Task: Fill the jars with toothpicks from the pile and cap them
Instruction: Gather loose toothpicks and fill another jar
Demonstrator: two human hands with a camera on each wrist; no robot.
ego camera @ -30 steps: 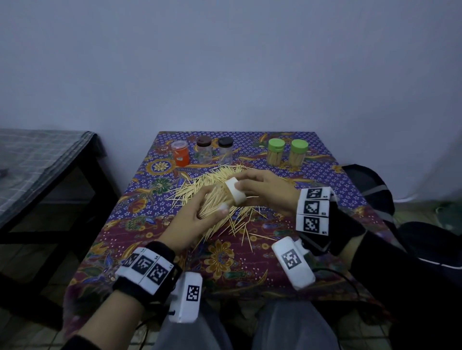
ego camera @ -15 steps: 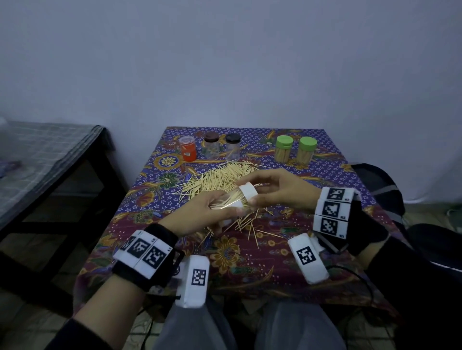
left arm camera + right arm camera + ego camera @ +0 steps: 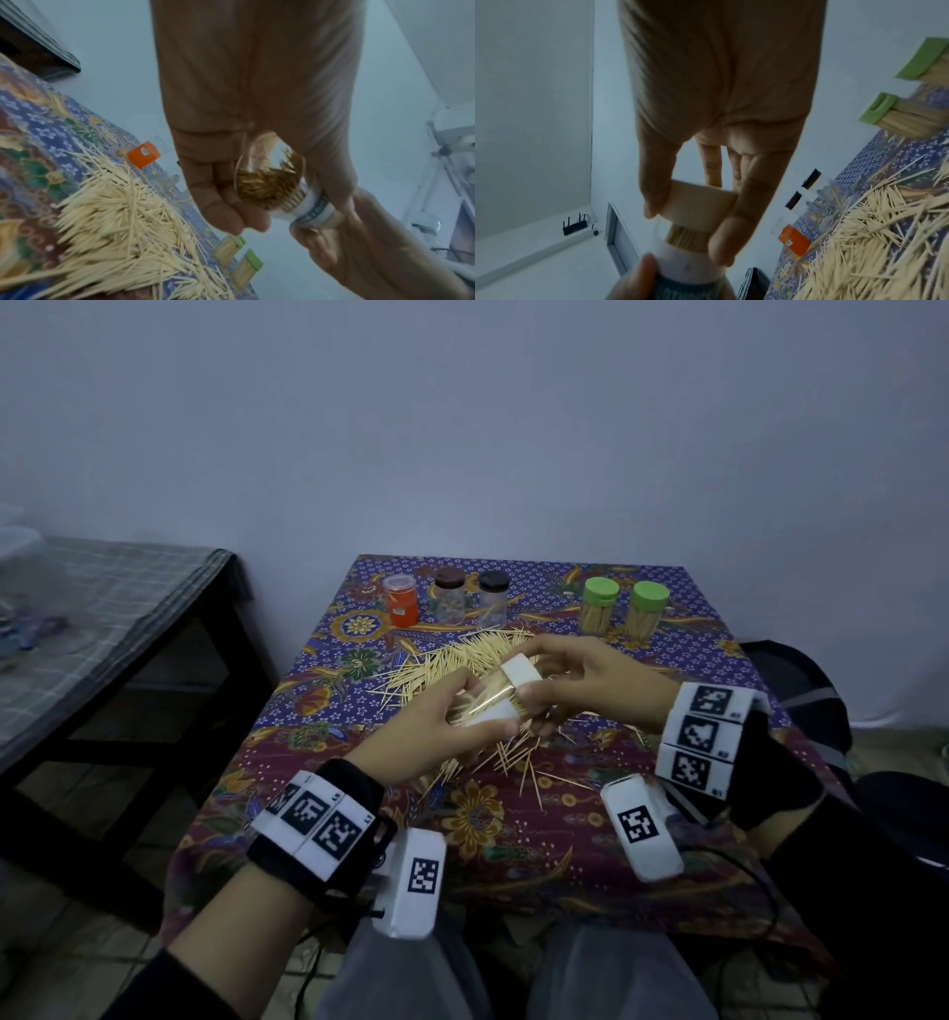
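Note:
My left hand grips a clear jar of toothpicks, tilted above the pile. My right hand pinches its white cap between thumb and fingers. In the right wrist view the cap sits over the mouth of the jar, with toothpick ends showing just under it. The left wrist view looks at the jar's base, packed with toothpicks, and my right hand is beyond it. The loose pile lies on the patterned cloth.
Along the table's far edge stand an orange jar, a brown-capped jar, a black-capped jar and two green-capped jars full of toothpicks. A dark side table stands to the left.
Both hands have kept hold of the jar and cap. The jar has tipped further onto its side and moved slightly right, and the head view has shifted.

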